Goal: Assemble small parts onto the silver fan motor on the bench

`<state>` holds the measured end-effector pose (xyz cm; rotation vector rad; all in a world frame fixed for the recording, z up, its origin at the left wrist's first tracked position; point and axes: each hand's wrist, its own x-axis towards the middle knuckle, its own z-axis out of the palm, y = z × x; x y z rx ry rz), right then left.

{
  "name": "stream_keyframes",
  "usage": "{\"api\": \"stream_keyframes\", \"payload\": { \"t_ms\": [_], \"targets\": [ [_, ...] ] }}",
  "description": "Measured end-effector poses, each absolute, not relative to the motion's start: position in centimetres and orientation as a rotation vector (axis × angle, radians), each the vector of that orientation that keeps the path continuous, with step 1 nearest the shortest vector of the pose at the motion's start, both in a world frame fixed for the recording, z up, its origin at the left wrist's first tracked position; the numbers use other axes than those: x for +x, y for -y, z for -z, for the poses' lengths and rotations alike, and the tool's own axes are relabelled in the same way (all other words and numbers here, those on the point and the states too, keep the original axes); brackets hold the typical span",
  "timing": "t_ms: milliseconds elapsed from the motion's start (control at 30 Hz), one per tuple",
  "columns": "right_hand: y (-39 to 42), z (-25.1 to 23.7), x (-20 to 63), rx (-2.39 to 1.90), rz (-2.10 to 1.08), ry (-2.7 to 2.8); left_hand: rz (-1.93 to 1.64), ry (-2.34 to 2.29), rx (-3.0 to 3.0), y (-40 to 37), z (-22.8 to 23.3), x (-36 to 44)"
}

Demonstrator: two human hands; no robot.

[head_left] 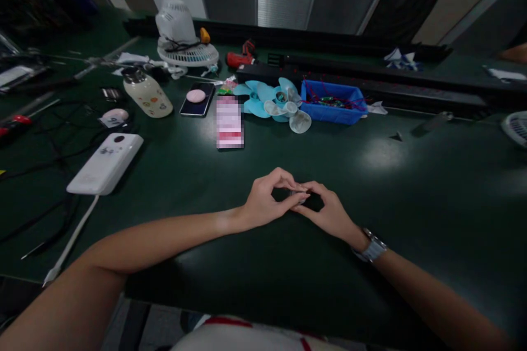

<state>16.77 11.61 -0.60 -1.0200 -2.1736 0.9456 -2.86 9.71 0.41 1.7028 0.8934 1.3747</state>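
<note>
My left hand [267,200] and my right hand [329,214] meet over the dark green table [255,263]. Thumbs and fingertips of both are closed around a small greyish object [297,195]. The fingers cover most of it, so its kind does not show. A watch with a light strap [373,247] is on my right wrist. Beyond my hands lies a phone with a lit, blurred screen [229,123], apart from them.
Light blue fan blades [257,98] and a blue bin [335,104] of wired parts stand behind. Leftward are a white power bank [106,163] with a cable, a cream bottle [148,93], a dark phone [197,107], a white fan [187,52] and a red power drill [242,56].
</note>
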Motion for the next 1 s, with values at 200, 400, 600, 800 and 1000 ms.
{"api": "stream_keyframes", "payload": {
  "t_ms": [200, 400, 600, 800, 1000],
  "targets": [
    [-11.7, 0.3, 16.9, -1.047, -0.948, 2.176, -1.376, -0.866, 1.792, -10.1, -0.4, -3.1],
    [-10.9, 0.7, 16.5, -1.144, -0.96, 2.095, -1.393, -0.938, 1.861, -10.6, -0.4, -3.3],
    [-10.1, 0.1, 16.1, -1.211, -0.96, 2.045, -1.379, -0.947, 1.75, -10.5, -0.2, -3.2],
    [-10.2, 0.2, 16.0, -1.216, -0.951, 2.011, -1.398, -0.822, 1.685, -10.2, 0.1, -2.9],
    [-9.7, 0.5, 16.1, -1.204, -0.926, 1.976, -1.382, -0.803, 1.751, -10.2, -0.1, -2.5]
  ]
}}
